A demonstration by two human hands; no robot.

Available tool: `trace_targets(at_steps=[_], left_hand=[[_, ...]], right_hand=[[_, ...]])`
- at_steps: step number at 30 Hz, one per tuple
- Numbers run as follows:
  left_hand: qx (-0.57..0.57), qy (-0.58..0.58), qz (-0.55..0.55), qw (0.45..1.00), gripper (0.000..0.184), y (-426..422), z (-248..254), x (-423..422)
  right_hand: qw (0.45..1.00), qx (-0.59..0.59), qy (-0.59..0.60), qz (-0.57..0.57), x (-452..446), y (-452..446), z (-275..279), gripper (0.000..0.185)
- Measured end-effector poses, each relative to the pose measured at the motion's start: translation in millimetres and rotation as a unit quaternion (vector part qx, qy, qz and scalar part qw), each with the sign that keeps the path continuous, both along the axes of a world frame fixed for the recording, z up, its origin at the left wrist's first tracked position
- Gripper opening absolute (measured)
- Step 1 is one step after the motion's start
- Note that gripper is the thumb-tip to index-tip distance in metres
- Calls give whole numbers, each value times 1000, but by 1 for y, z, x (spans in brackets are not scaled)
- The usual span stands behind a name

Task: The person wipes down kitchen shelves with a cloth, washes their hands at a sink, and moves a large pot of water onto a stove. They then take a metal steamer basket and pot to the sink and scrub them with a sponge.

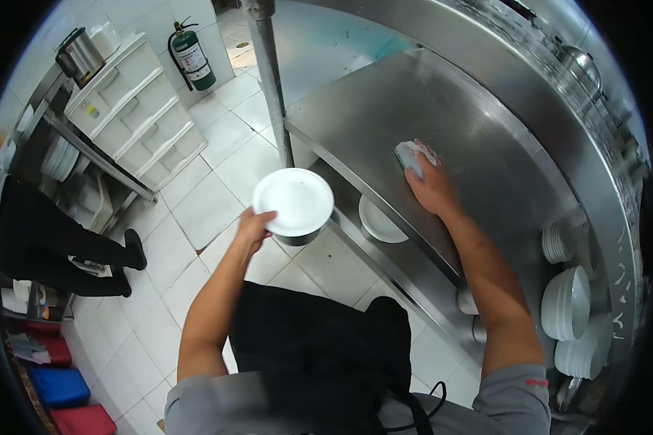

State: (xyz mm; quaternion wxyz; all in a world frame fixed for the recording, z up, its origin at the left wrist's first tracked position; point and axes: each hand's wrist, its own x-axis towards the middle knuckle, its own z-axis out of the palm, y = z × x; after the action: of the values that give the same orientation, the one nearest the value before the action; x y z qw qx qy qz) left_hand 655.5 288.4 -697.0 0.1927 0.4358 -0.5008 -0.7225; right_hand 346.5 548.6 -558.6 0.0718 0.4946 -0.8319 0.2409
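My left hand (pixel 254 228) grips the rim of a round container with a white lid (pixel 294 199), its thumb on top. The container's dark side shows below the lid; its contents are hidden. It is held over the tiled floor, in front of the shelf's edge. On the steel shelf (pixel 370 109), my right hand (pixel 434 185) is closed on a sponge (pixel 408 156) with white foam on it. The sponge touches the shelf surface, and faint wet marks show nearby.
Stacked white bowls (pixel 566 304) stand along the right side of the shelf. A white dish (pixel 381 220) sits on the lower level. A metal post (pixel 270 87) rises at the shelf's corner. At left are a drawer unit (pixel 138 109), a fire extinguisher (pixel 192 58) and another person's legs (pixel 65 232).
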Motion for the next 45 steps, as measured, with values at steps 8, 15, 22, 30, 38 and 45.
trace_targets(at_steps=[8,15,22,30,38,45], left_hand=[[23,86,32,995,41,19,-89,-124],[-33,-76,-142,986,73,19,-51,-72],[-403,-83,29,911,46,-48,58,33],[-578,75,152,798,78,-95,234,-160],[-636,60,284,715,34,-114,228,-207],[-618,79,238,745,35,-110,231,-199]], right_hand=[[1000,24,15,-7,2,-1,4,51],[998,39,17,-36,-78,1,-25,52],[995,62,-52,-54,-168,-133,-24,46],[947,38,66,313,-10,-75,6,41],[984,126,62,-110,-286,-164,-33,58],[959,2,156,238,-33,-281,-28,44]])
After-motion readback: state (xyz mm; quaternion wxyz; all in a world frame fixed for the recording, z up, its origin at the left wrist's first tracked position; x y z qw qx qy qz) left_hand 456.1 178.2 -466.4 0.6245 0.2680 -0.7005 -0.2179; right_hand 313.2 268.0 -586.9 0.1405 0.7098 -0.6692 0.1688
